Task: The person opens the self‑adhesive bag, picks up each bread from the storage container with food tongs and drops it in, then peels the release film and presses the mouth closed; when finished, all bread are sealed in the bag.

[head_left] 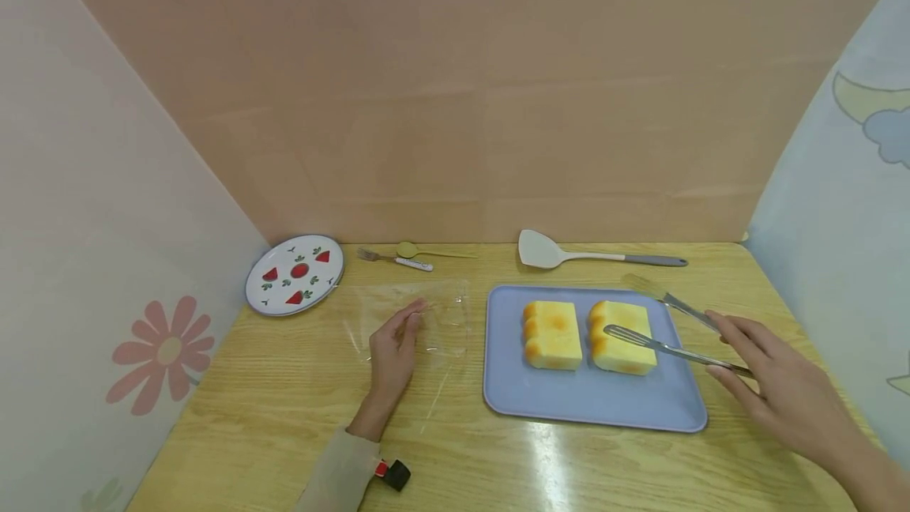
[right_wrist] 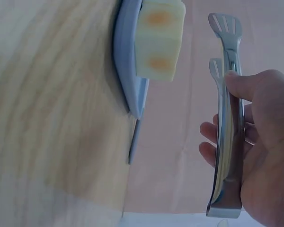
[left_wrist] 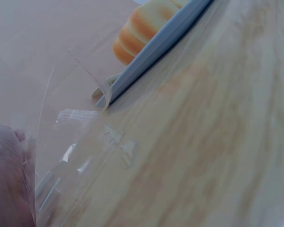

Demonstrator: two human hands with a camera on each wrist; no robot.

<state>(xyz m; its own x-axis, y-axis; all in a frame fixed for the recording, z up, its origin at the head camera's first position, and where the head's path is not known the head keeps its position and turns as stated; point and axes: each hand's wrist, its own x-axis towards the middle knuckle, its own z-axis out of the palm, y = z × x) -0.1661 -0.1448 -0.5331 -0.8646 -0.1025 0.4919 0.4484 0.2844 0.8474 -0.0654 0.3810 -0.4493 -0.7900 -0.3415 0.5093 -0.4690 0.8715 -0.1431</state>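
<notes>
My left hand (head_left: 393,350) pinches the edge of a clear plastic bag (head_left: 448,326), which spreads flat and slack above the wooden table. In the left wrist view, the see-through bag (left_wrist: 75,132) bulges beside the fingers. Metal tongs (right_wrist: 234,142) are gripped in my right hand (head_left: 789,393), their two arms spread apart with nothing between them. The tongs reach over the right-hand bread piece (head_left: 626,314) on a blue-grey tray (head_left: 569,405). Another bread piece (head_left: 554,334) lies to its left. Both are pale yellow with browned, rounded ends.
Behind the tray lies a white spatula (head_left: 540,250) with a grey handle. A strawberry-patterned plate (head_left: 295,275) rests at the back left, beside a small fork (head_left: 394,259) and a yellow-green spoon (head_left: 434,253). Walls (head_left: 455,141) border the table at the back and sides.
</notes>
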